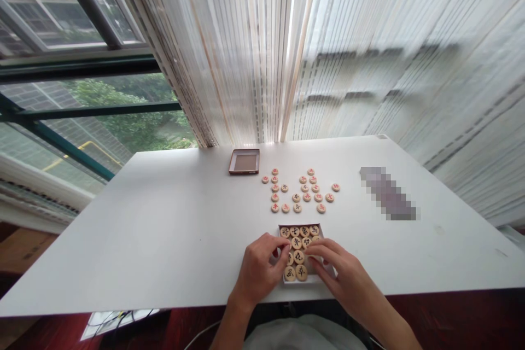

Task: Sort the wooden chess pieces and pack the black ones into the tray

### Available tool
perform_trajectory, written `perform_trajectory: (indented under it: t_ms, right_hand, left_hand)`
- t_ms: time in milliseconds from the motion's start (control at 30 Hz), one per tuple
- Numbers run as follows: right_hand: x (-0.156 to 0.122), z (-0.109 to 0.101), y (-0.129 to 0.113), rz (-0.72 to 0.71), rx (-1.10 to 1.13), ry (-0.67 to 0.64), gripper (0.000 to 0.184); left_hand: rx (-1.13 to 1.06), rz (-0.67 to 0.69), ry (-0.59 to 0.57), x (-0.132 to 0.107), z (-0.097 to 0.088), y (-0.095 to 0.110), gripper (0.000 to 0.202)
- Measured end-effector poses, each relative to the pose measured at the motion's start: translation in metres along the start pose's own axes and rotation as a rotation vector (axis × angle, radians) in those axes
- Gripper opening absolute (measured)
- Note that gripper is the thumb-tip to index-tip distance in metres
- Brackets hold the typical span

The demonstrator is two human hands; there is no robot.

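A small open box (281, 228) sits near the table's front edge, filled with round wooden chess pieces with black characters (299, 256). My left hand (259, 269) rests at the box's left side, fingers curled against the pieces. From the right, my right hand (339, 269) lies over the box with its fingertips pinched on a piece inside. Beyond the box, several loose wooden pieces with red characters (301, 190) lie spread on the white table (164, 229).
The box's brown lid (244, 161) lies upturned at the table's far edge. A blurred dark object (388, 193) lies at the right. Striped curtains hang behind the table, and a window is at the left.
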State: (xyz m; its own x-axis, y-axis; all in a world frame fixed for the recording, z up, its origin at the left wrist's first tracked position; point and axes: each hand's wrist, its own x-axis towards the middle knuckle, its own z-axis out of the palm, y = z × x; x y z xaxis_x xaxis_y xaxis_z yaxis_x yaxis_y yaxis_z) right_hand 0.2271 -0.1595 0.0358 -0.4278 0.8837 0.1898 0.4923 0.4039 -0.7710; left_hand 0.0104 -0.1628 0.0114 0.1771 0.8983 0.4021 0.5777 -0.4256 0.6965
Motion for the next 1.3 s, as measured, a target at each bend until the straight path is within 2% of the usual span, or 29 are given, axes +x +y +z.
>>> perform_trajectory:
  t_ms: [100,200,367,467,633,767,900,1033,1300]
  right_hand:
    - [0.000,-0.012,0.012,0.016,-0.059,0.157,0.018]
    - [0.000,-0.022,0.030,0.092,-0.080,0.284,0.019]
    - [-0.002,-0.028,0.054,0.145,-0.050,0.359,0.021]
    - [-0.003,-0.028,0.060,0.183,-0.001,0.386,0.022]
    - [-0.005,-0.029,0.065,0.215,0.062,0.405,0.024]
    - [-0.008,-0.029,0.066,0.221,0.086,0.394,0.023]
    - [-0.007,-0.029,0.065,0.221,0.111,0.384,0.023]
    - [-0.006,-0.031,0.064,0.208,0.133,0.379,0.022]
    - [-0.008,-0.031,0.062,0.206,0.160,0.374,0.021]
  left_hand:
    - [-0.025,-0.024,0.010,0.000,0.001,-0.001,0.011]
    - [-0.068,-0.073,0.024,-0.001,0.000,-0.002,0.012]
    - [-0.061,-0.091,-0.012,0.011,-0.011,0.002,0.012]
    - [0.003,-0.035,-0.040,0.034,-0.023,0.003,0.013]
    - [0.149,0.050,-0.147,0.091,-0.033,-0.007,0.014]
    - [0.236,0.104,-0.271,0.133,-0.022,-0.017,0.013]
    - [0.305,0.132,-0.389,0.157,-0.006,-0.020,0.015]
    - [0.336,0.153,-0.478,0.165,0.004,-0.020,0.017]
    - [0.354,0.133,-0.459,0.165,0.009,-0.020,0.017]
